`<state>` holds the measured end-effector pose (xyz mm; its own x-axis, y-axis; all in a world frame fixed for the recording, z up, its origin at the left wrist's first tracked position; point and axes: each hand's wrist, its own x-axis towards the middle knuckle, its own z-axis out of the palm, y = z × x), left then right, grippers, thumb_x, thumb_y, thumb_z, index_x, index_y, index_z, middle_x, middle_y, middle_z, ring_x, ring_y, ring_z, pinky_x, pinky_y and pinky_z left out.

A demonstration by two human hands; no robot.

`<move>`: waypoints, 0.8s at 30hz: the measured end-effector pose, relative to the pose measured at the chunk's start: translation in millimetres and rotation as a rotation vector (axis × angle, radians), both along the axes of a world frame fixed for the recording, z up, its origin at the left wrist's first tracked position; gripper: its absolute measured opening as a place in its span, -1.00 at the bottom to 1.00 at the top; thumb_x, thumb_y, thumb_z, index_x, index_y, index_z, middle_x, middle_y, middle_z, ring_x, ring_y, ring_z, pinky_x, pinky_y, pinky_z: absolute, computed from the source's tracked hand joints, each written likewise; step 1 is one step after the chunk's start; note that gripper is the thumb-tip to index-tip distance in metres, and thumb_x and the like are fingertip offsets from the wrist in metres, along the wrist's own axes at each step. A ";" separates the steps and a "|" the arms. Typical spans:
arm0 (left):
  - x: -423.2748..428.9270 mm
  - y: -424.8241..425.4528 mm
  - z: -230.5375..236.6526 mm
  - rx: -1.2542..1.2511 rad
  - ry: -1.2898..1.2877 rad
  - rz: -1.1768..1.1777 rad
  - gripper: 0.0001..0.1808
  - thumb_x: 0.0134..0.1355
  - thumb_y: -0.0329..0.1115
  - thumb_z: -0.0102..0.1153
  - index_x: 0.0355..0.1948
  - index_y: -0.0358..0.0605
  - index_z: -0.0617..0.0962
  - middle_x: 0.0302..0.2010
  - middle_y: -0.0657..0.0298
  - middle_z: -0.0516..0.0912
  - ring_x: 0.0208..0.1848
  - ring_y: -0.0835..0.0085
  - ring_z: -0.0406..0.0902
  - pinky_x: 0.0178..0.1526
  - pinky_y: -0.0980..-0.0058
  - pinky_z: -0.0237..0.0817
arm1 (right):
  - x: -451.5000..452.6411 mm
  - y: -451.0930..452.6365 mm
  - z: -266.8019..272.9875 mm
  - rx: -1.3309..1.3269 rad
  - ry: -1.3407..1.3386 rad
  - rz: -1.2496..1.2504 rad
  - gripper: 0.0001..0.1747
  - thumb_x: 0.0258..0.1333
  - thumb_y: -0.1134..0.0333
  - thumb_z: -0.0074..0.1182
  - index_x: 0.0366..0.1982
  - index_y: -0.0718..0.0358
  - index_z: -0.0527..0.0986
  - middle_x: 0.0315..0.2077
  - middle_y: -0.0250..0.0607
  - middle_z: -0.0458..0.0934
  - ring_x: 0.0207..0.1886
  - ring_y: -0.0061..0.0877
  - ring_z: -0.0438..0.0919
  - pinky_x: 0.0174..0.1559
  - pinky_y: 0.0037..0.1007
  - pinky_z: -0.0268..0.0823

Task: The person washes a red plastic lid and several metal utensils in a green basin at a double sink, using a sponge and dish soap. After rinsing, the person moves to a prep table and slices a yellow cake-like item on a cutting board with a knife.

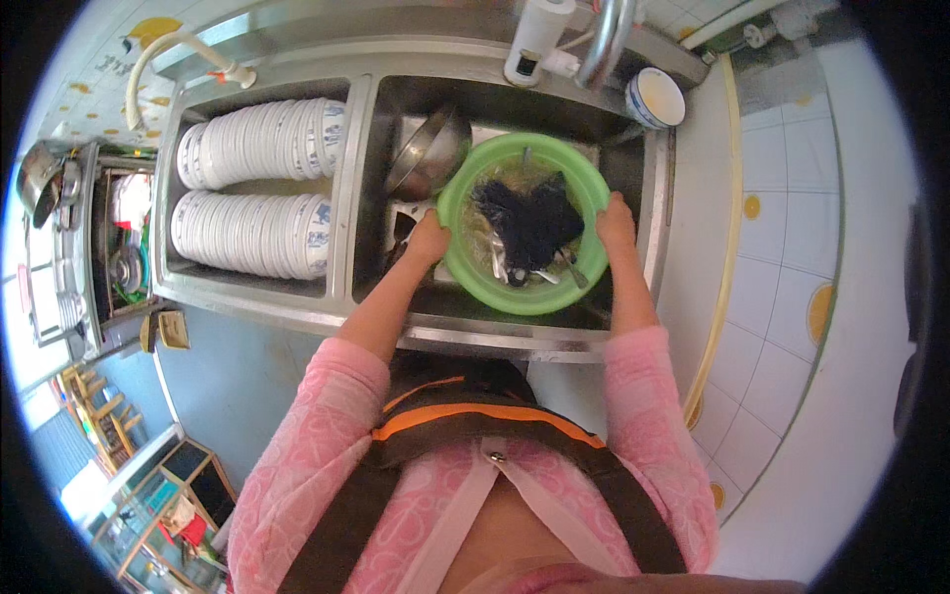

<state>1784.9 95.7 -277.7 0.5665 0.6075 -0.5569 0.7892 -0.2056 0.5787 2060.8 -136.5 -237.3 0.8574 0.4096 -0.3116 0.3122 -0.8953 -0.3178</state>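
A round green plastic basin [531, 301] sits in the right compartment of a stainless steel sink [361, 160]. My left hand [429, 236] grips its left rim, and my right hand [616, 221] grips the rim on the opposite side. Inside the basin, a dark cloth [531, 215] lies in cloudy water among spoons [548, 275] and other utensils. Part of the utensils is hidden under the cloth. Just left of the basin, a metal bowl [433, 152] is tilted on its side in the same compartment.
Two rows of white bowls [252, 234] stand on edge in the left compartment. A cream hose tap [178, 37] curves over the back left. Behind the basin are a metal faucet [597, 48] and a white cylinder [536, 37]. A blue-rimmed bowl [656, 98] rests at the back right corner.
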 end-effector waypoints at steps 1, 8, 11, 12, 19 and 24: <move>-2.7 -0.6 10.9 -0.026 -0.072 -0.004 -0.64 0.13 -0.42 0.01 -0.04 -0.37 0.42 -0.13 -0.28 0.58 -0.04 -0.19 0.53 0.02 0.04 0.35 | 0.0 -7.1 11.4 -0.022 0.010 0.009 -0.63 0.10 0.50 -0.01 -0.02 0.44 0.38 -0.17 0.26 0.57 -0.10 0.09 0.57 -0.05 -0.04 0.41; 9.0 -0.3 87.9 -0.024 -0.372 -0.036 -0.59 0.11 -0.34 0.03 -0.03 -0.37 0.49 -0.10 -0.26 0.58 0.03 -0.14 0.51 0.09 0.08 0.32 | 14.3 -62.5 104.1 0.109 0.004 -0.007 -0.43 0.08 0.39 0.10 0.16 0.42 0.34 0.06 0.24 0.46 0.17 0.01 0.43 0.20 -0.15 0.25; -2.1 6.3 122.0 -0.031 -0.446 -0.093 -0.58 0.12 -0.31 0.04 -0.03 -0.38 0.49 -0.09 -0.27 0.58 0.04 -0.13 0.51 0.10 0.09 0.31 | 5.6 -65.9 141.0 0.198 -0.116 0.018 -0.49 0.04 0.39 0.13 0.05 0.45 0.42 -0.08 0.18 0.54 0.04 -0.10 0.53 0.08 -0.23 0.32; -6.9 8.5 133.4 -0.040 -0.461 -0.112 -0.57 0.13 -0.30 0.04 -0.03 -0.38 0.48 -0.09 -0.27 0.58 0.04 -0.13 0.51 0.10 0.09 0.31 | 0.7 -62.9 152.7 0.187 -0.144 0.074 -0.49 0.03 0.38 0.14 0.05 0.45 0.42 -0.09 0.17 0.55 0.02 -0.11 0.54 0.07 -0.23 0.33; -79.9 38.9 187.3 0.116 -0.432 -0.073 -0.56 0.19 -0.28 0.09 0.03 -0.38 0.47 -0.15 -0.20 0.61 -0.10 0.01 0.60 -0.01 0.20 0.38 | -52.8 -17.5 190.7 0.267 -0.014 0.185 -0.52 0.02 0.36 0.19 0.00 0.42 0.46 -0.10 0.15 0.57 0.00 -0.11 0.56 0.07 -0.21 0.33; -168.6 77.2 183.4 0.144 -0.364 0.028 -0.51 0.24 -0.27 0.11 0.15 -0.32 0.43 -0.33 0.01 0.65 -0.38 0.33 0.63 -0.36 0.36 0.44 | -114.3 37.3 148.2 0.393 0.043 0.251 -0.51 -0.01 0.34 0.24 -0.03 0.44 0.48 -0.18 0.09 0.62 -0.09 -0.24 0.62 -0.02 -0.29 0.40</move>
<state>1616.4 172.9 -94.3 0.6937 0.6825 -0.2303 0.5439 -0.2866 0.7887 1946.6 -99.1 -89.1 0.7062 0.6970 -0.1243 0.4831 -0.6027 -0.6352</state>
